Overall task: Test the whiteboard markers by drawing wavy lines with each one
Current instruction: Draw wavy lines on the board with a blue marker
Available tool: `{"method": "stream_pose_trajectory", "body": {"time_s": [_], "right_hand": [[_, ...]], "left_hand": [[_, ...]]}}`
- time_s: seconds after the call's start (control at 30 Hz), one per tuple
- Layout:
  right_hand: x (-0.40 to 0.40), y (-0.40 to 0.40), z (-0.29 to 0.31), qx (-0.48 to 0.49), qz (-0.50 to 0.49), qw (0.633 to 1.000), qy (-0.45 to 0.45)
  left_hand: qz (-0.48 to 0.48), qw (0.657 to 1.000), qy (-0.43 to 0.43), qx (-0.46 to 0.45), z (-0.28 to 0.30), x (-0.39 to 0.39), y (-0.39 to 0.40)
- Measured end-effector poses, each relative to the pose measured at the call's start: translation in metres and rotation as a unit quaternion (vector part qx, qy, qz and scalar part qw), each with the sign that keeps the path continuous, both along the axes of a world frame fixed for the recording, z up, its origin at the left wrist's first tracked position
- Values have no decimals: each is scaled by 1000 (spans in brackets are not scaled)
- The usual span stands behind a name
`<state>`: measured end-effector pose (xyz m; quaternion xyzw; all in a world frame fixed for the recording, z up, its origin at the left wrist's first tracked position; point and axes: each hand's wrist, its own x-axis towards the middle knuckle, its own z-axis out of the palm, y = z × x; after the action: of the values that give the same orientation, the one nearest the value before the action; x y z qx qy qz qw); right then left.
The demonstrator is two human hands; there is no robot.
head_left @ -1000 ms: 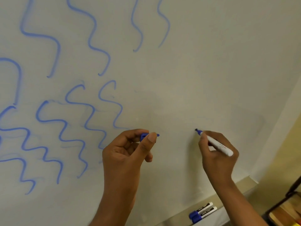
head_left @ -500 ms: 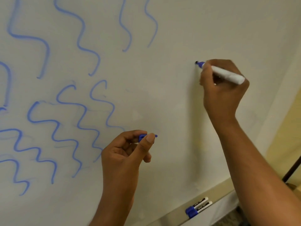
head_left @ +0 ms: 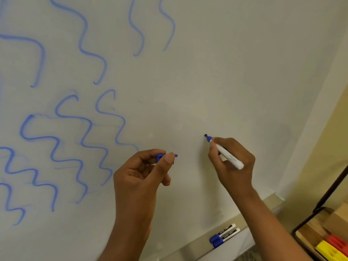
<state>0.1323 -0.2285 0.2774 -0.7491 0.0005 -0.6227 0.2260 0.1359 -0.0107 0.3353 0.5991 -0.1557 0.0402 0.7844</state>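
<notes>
The blue whiteboard marker is in the right hand, fingers curled tight round it. Its tip is at the whiteboard, on a bare patch right of the blue wavy lines. The left hand pinches the blue cap between thumb and finger. Two capped markers lie on the tray below. No ink shows by the tip, so this marker may be dry. The little cap could slip and fall.
</notes>
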Motion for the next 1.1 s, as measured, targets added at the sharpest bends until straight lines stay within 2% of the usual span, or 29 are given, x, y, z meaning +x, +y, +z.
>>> {"method": "stream_pose_trajectory", "body": {"time_s": [0.1, 0.13, 0.27, 0.37, 0.5, 0.57, 0.67, 0.7, 0.8, 0.83, 0.87, 0.93, 0.97, 1.0, 1.07, 1.1], "right_hand": [[-4, -6, -19, 150, -10, 989, 2], [-5, -4, -25, 153, -12, 988, 18], [-8, 22, -32, 48, 11, 995, 86], [-1, 26, -5, 38, 29, 998, 33], [13, 20, 50, 183, 60, 980, -54], [18, 30, 72, 133, 79, 985, -70], [23, 48, 97, -66, 80, 992, -74], [26, 45, 105, -74, 78, 990, -96], [35, 37, 121, 114, 135, 973, -148], [35, 40, 120, 121, 142, 971, -148], [34, 47, 114, 80, 128, 979, -134], [27, 57, 92, -64, 109, 989, -80], [24, 56, 80, -92, 97, 989, -67], [23, 51, 67, -63, 83, 992, -66], [21, 44, 44, 90, 83, 989, -83], [19, 43, 33, 123, 84, 986, -76]], "left_hand": [[-7, 1000, 2, -1, -1, 0, -1], [-9, 1000, 2, -3, -2, 0, -1], [-20, 1000, 6, -5, -5, 0, -4], [-23, 1000, 8, -2, -7, -2, -6], [-24, 1000, 7, -2, -9, -2, -4], [-23, 1000, 9, -6, -9, -2, -4], [-18, 1000, 6, -3, -8, -2, -2], [-16, 1000, 5, -3, -9, -2, -1], [-8, 1000, 7, -2, -11, 0, 5], [-6, 1000, 9, -4, -12, 0, 7], [-4, 1000, 12, -6, -13, 0, 9], [-2, 1000, 18, -13, -14, 1, 12], [0, 1000, 20, -18, -14, 2, 14], [3, 1000, 21, -22, -15, 3, 16], [8, 999, 22, -26, -17, 5, 20], [9, 999, 22, -26, -18, 6, 21]]}}
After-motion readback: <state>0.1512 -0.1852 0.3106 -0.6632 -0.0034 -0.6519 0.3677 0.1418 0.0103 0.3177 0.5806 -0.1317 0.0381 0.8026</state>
